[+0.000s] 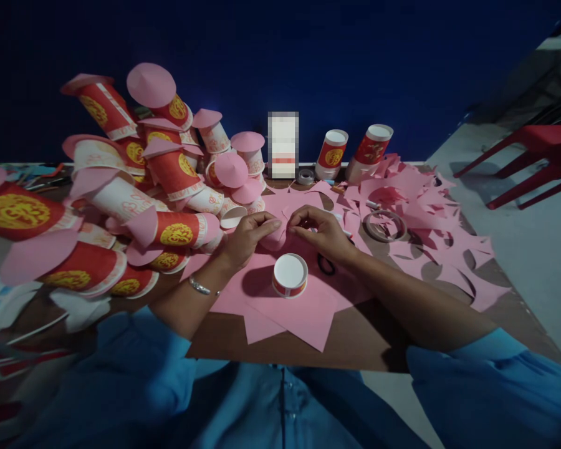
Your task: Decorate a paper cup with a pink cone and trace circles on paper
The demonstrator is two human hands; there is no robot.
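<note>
My left hand [251, 240] is closed on a small pink paper piece [273, 239], rounded like a shallow cone, with the thumb over its upper edge. Against the right edge of the same piece, my right hand [321, 232] has its thumb and fingers pinched together; whatever is between those fingertips is too small to make out. Just below both hands a paper cup [290, 275] stands bottom up, with a white base and a red band. Under it lie overlapping pink paper sheets [303, 318]. Black scissor handles [326, 265] show partly beneath my right wrist.
Paper-cup lanterns [172, 171] with pink cone tops are heaped on the left. Two red-and-white cup stacks [333, 154] stand at the back. Pink paper offcuts [411, 199], a large tape roll [384, 226] and a small one [305, 177] lie right. A red stool [542, 140] stands beyond.
</note>
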